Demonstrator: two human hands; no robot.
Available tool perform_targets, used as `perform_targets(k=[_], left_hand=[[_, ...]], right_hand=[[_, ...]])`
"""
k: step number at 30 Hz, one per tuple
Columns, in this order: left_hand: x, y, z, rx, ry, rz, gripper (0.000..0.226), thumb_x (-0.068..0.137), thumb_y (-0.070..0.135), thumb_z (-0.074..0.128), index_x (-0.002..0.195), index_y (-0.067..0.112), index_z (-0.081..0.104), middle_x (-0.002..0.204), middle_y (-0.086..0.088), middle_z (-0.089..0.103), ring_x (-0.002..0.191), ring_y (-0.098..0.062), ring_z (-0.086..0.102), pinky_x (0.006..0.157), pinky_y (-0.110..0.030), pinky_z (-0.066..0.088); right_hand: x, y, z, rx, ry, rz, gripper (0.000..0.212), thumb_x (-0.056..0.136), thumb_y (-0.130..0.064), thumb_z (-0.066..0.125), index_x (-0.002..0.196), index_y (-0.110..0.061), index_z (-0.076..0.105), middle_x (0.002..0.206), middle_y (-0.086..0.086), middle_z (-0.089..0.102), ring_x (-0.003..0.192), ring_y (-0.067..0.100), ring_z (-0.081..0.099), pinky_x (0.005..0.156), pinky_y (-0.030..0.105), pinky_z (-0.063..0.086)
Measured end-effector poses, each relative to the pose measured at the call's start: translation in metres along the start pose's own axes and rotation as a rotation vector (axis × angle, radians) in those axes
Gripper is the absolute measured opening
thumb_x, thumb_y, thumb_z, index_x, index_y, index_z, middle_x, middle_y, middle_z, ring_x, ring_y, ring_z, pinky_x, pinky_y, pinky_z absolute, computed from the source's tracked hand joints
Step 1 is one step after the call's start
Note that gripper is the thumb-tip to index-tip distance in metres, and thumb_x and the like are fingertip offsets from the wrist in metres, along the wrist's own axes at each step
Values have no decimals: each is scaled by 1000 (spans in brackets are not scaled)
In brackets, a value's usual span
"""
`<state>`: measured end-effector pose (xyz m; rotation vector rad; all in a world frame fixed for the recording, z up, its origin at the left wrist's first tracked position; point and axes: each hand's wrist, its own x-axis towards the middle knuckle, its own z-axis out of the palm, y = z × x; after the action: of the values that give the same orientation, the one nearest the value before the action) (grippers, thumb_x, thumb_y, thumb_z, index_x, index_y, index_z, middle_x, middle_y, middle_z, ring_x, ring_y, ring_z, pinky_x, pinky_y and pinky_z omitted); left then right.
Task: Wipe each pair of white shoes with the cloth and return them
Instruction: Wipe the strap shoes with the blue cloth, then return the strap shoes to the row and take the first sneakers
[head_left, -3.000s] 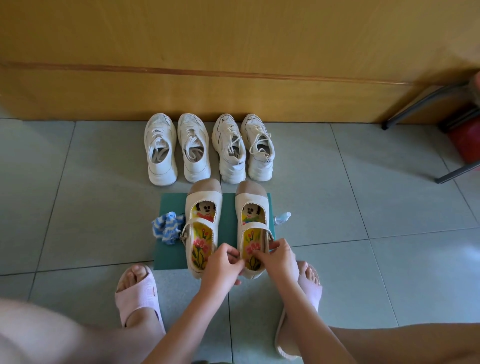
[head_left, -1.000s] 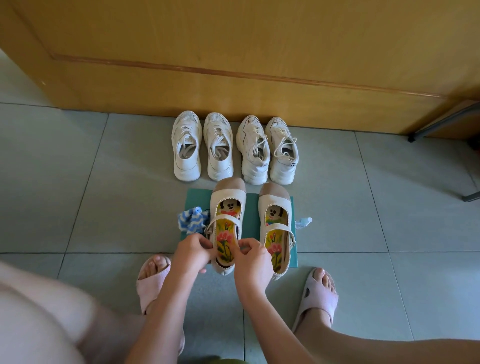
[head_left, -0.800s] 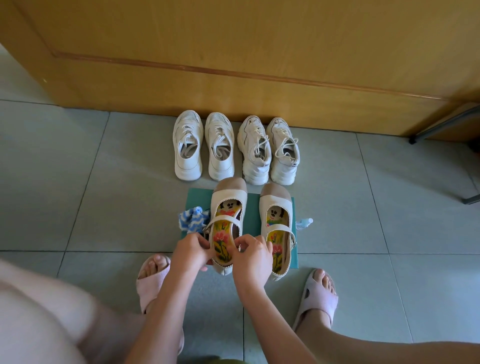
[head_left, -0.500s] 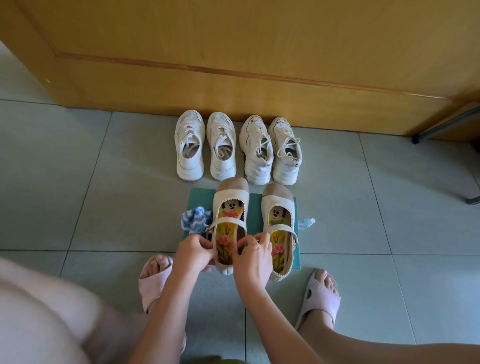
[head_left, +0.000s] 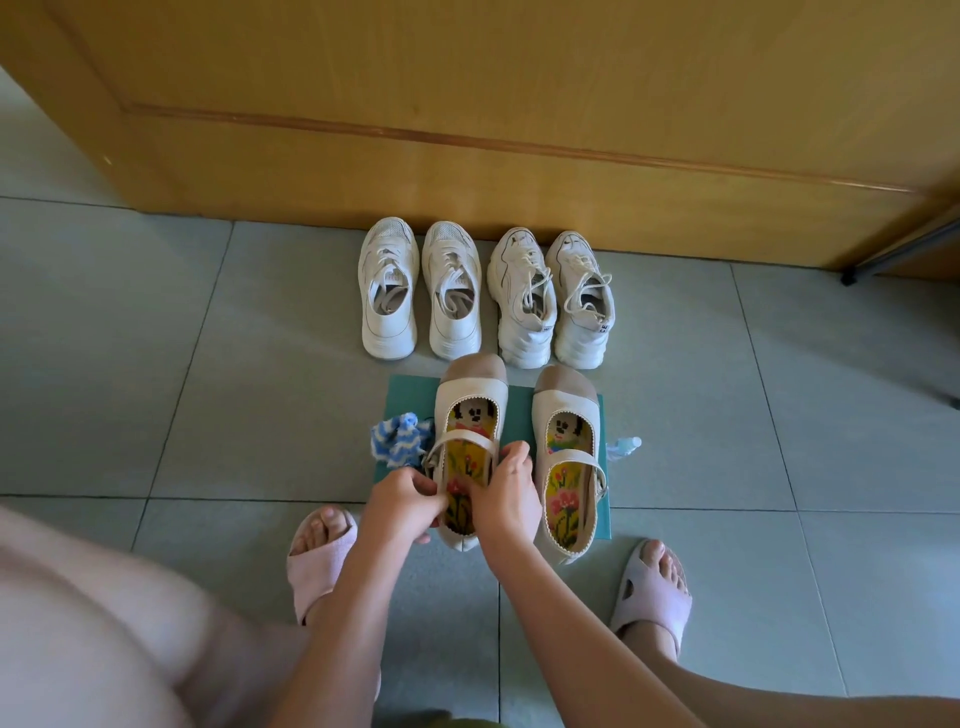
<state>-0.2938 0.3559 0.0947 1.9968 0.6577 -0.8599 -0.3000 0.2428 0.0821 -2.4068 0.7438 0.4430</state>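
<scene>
While the left hand (head_left: 402, 500) and right hand (head_left: 506, 493) pinch its rims beside the strap, grip clamped on it, the strap shoe (head_left: 470, 410) lies between them on the green mat (head_left: 408, 397), toe and long axis pointing at the wooden panel (head_left: 467, 104). One sneaker's (head_left: 583, 301) heel apparently reads "CE".

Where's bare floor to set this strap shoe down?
Bare tiles: left of the cloth and mat, and right of the small bottle. Crowded: the mat under the held strap shoe and its mate, and the sneaker row by the door.
</scene>
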Motion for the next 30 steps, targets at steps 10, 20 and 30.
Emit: perform_targets(k=[10,20,30], left_hand=[[-3,3,33,67,193,181,60,74,50,71,112,7,53,110,-8,58,95,-23,60,82,-38,54],[-19,22,60,293,523,397,90,70,39,78,139,7,29,138,-17,35,127,-31,33,102,-39,41],[14,54,58,505,424,210,105,72,53,71,144,2,14,139,-17,35,129,-31,35,104,-37,32]], right_hand=[[6,33,-51,13,422,-46,73,76,-46,67,133,-14,34,132,8,38,120,27,34,101,37,31],[30,49,-51,112,33,215,114,71,-55,71,148,-14,-2,147,11,24,135,30,23,106,44,32],[35,45,-54,56,22,221,115,69,-53,74,148,-16,-1,142,9,29,130,29,28,100,44,38]])
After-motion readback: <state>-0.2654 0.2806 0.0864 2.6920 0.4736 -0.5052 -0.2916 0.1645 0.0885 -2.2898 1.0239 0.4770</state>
